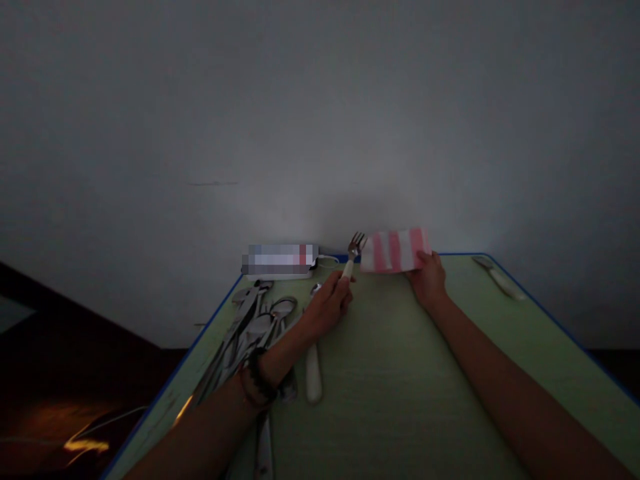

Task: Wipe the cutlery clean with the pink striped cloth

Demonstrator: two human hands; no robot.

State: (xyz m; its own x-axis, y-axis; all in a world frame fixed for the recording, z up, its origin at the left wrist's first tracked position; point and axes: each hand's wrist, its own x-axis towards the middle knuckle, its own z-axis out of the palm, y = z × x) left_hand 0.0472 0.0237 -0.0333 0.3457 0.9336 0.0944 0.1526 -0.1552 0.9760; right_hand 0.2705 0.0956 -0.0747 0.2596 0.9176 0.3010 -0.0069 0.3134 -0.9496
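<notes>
My left hand [330, 303] is closed round the pale handle of a fork [356, 245], its metal tines pointing up. Just right of the tines, a pink-and-white striped cloth [395, 251] hangs above the table's far side, pinched at its right end by my right hand [430, 279]. The fork head is close to the cloth's left edge; whether they touch, I cannot tell. Beneath my left forearm lies a piece of cutlery with a white handle [313, 377]. A heap of metal spoons and other cutlery [257, 327] spreads along the table's left side, partly hidden by that arm.
The green table [400, 400] has a blue edge and stands against a grey wall [320, 120]. At the back left sits a blurred-out device [280, 260] with a white cable [329, 260]. A white-handled utensil [500, 279] lies at the far right.
</notes>
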